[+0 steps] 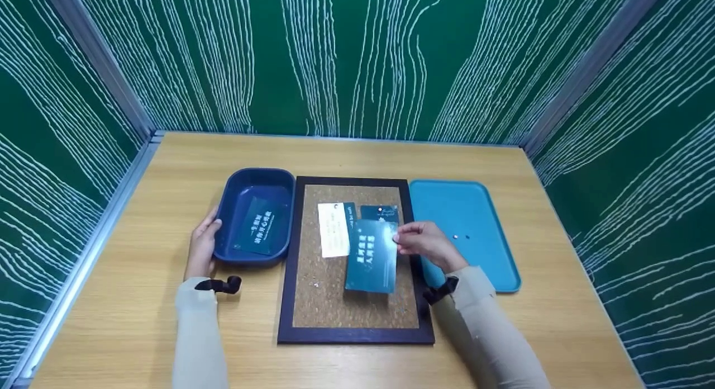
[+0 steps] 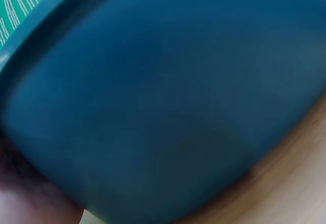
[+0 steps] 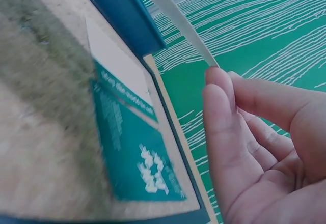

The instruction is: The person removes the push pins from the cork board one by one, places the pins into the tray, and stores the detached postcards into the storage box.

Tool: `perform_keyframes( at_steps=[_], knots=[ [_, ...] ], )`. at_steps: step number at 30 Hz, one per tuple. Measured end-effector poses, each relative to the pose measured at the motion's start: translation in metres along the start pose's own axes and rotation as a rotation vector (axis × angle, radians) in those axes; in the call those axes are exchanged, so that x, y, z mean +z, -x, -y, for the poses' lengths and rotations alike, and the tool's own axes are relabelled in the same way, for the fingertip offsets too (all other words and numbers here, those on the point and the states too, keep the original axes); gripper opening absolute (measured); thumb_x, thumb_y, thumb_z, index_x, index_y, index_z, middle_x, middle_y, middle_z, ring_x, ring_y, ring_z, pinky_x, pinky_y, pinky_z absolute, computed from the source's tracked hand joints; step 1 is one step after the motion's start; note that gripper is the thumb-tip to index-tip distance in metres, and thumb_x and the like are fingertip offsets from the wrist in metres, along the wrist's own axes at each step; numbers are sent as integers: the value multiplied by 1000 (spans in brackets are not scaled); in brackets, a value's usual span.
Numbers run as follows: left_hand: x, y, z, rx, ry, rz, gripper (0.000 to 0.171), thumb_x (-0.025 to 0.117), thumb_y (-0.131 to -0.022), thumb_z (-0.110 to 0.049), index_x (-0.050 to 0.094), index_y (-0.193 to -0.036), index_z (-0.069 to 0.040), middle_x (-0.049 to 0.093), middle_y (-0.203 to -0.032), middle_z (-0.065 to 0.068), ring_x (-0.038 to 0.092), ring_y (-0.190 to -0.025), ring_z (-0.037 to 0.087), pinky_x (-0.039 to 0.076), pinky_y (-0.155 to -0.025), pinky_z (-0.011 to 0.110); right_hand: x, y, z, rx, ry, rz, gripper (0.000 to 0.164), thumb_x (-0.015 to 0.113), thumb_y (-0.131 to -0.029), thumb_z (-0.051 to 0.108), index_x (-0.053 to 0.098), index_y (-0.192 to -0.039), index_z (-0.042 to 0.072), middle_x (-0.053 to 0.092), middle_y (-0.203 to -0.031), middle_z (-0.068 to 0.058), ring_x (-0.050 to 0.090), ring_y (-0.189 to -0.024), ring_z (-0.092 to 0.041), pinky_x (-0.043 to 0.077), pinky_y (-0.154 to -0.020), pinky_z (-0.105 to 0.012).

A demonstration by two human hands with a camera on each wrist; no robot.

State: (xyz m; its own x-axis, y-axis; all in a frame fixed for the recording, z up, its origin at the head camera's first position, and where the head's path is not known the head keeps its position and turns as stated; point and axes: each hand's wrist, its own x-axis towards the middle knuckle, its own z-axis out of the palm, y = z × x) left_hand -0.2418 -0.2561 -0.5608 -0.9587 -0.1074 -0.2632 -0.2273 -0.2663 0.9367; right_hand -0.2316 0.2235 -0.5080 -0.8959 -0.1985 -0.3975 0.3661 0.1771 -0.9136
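Note:
My right hand [image 1: 430,243] pinches a green card [image 1: 371,257] with white writing by its right edge, thumb against fingertips. The card is held over a dark-framed cork board [image 1: 318,308] and overlaps two other cards there in the head view. One of those is a white card [image 1: 334,232] with a green strip; the other is a green card [image 3: 137,147], seen fully in the right wrist view. At the left side of a dark blue basin [image 1: 226,232], my left hand [image 1: 202,246] holds the rim with its thumb. Inside the basin lies another green card [image 1: 260,227].
A light blue tray [image 1: 475,210] lies right of the board, with small pins [image 1: 455,236] on it. Basin, board and tray stand side by side on a wooden table [image 1: 251,344]. Green walls with white lines [image 1: 335,59] enclose its back and sides.

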Motion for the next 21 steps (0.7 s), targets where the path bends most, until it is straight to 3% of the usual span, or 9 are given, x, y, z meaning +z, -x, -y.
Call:
perform_keyframes(
  at_steps=[10, 16, 21],
  knots=[
    [-1, -1, 2, 7, -15, -1, 49, 34, -105, -16, 25, -153, -22, 12, -162, -7, 16, -149, 16, 24, -120, 37, 25, -21, 32, -68, -51, 17, 19, 67, -88, 5, 61, -103, -5, 67, -83, -7, 68, -70, -13, 60, -72, -28],
    [-1, -1, 1, 8, 12, 1, 49, 34, -105, -16, 25, -153, -21, 12, -162, -7, 16, -149, 16, 24, -120, 36, 49, -33, 54, -63, -68, -3, 24, 68, -87, 6, 62, -108, -4, 67, -90, -11, 69, -74, -16, 59, -74, -27],
    [-1, 0, 1, 1, 7, 4, 49, 34, -105, -15, 25, -153, -21, 12, -162, -7, 13, -149, 14, 21, -121, 34, 70, -41, 68, -83, -66, 7, 21, 69, -88, 10, 65, -106, -1, 69, -89, -11, 70, -78, -19, 59, -80, -33]
  ],
)
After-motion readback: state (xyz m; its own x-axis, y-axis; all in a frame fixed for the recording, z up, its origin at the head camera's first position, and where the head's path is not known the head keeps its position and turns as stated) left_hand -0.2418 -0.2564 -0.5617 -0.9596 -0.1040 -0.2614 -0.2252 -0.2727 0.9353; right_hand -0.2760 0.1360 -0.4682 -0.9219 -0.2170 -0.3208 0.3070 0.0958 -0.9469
